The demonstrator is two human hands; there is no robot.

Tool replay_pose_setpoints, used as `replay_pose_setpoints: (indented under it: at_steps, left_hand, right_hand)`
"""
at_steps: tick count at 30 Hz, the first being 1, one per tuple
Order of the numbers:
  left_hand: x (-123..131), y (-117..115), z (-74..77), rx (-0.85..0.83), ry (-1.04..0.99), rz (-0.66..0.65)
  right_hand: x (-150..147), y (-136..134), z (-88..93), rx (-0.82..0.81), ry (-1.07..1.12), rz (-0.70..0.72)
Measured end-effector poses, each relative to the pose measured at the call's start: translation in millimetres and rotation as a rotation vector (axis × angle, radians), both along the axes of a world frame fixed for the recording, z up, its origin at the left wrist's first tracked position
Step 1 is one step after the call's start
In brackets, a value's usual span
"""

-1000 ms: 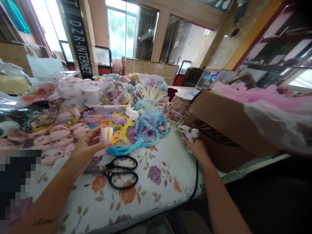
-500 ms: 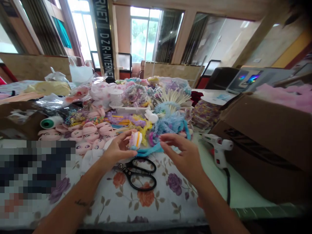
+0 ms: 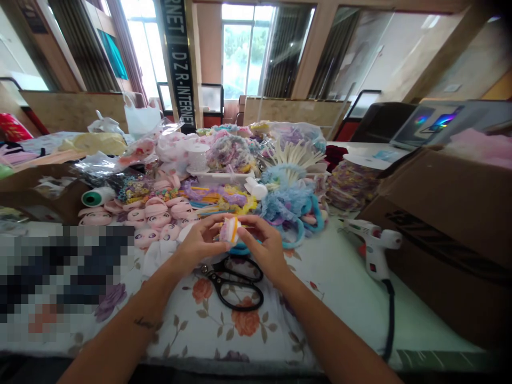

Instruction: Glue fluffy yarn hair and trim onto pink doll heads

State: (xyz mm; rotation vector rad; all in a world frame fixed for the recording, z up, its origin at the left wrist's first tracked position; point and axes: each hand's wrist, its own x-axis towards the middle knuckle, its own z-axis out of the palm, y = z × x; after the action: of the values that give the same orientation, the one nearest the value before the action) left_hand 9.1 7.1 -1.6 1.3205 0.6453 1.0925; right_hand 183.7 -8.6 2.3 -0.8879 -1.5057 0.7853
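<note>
Between my two hands is a small white piece (image 3: 229,230) with a yellow-orange stripe and frilly lilac trim; its exact kind is unclear. My left hand (image 3: 199,241) grips it from the left, thumb below and fingers curled behind. From the other side, the thumb and fingers of my right hand (image 3: 266,244) close on it too. Black-handled scissors (image 3: 217,281) lie just below the hands on the flowered cloth, their blades hidden near my left hand. A bright blue fuzzy strip (image 3: 298,237) lies behind and to the right of my hands.
Pink doll-face pieces (image 3: 160,220) and a spool with a green core (image 3: 97,197) lie left. Blue lacy trim (image 3: 286,200) is heaped beyond the hands. To the right are a white glue gun (image 3: 374,245) with its cord and a large cardboard box (image 3: 448,250).
My right hand has moved left from open air and closed on the white striped piece held by my left hand. The camera view has shifted slightly left.
</note>
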Motion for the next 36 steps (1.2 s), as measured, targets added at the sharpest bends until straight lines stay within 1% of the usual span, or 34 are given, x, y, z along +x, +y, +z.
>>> replay_pose_setpoints:
  at_steps: [4, 10, 18, 23, 30, 34, 36]
  left_hand:
    - [-0.6, 0.8, -2.3, -0.005, 0.002, 0.006]
    - [-0.6, 0.0, -1.0, -0.013, 0.024, 0.03]
    - [-1.4, 0.9, -0.4, -0.005, -0.015, -0.051]
    - [-1.3, 1.4, -0.9, 0.01, 0.0, -0.007]
    - [-1.5, 0.7, -1.5, -0.001, -0.003, 0.021]
    - [-0.9, 1.1, -2.5, 0.019, -0.015, -0.032]
    - [-0.6, 1.8, -3.2, 0.033, -0.013, -0.031]
  right_hand:
    - [-0.5, 1.1, -1.5, -0.047, 0.025, 0.011]
    - [-1.1, -0.1, -2.4, -0.055, 0.035, 0.006]
    - [-0.2, 1.7, -1.1, -0.089, 0.072, 0.007]
    - [-1.8, -0.8, -0.6, -0.068, 0.077, 0.012]
    - [-2.7, -0.3, -4.3, -0.056, 0.12, 0.031]
    - [-0.9, 2.1, -4.8, -0.078, 0.126, 0.021]
    - [-0.8, 2.4, -4.9, -0.072, 0.122, 0.017]
